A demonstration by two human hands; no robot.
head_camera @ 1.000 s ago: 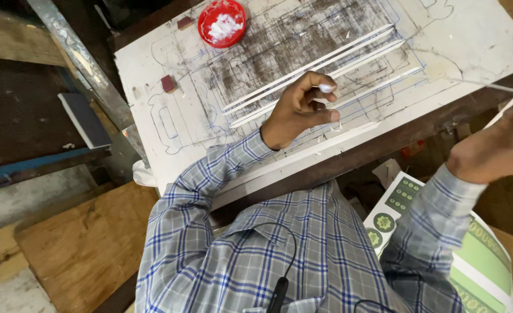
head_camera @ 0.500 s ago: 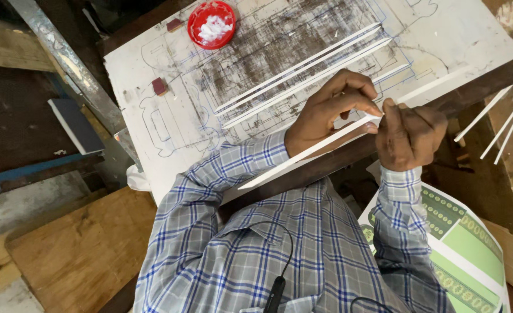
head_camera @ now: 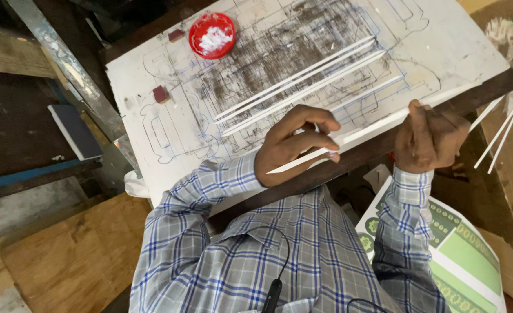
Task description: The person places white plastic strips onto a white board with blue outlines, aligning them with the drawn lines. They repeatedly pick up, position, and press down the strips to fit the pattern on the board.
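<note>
Now both hands hold one long white strip level over the near edge of the board. The left hand pinches the strip's left end, thumb below and fingers curled over it; the right hand is closed round the strip farther right, with the strip running on past it to the right. The step in hand looks like lining this strip up against the board, judging by how flat and parallel to the edge it sits. A next move would call for a steady, even grip at both ends so the thin strip does not bow or twist.

Counted: one strip in the hands. About four more white strips lie slanted on the board's scribbled middle, though where they lie close together the exact number is hard to tell. About four thin sticks lean at the right edge. One red lid with white stuff sits at the board's far left, two small dark red blocks near it, and one green printed sheet lies near right
</note>
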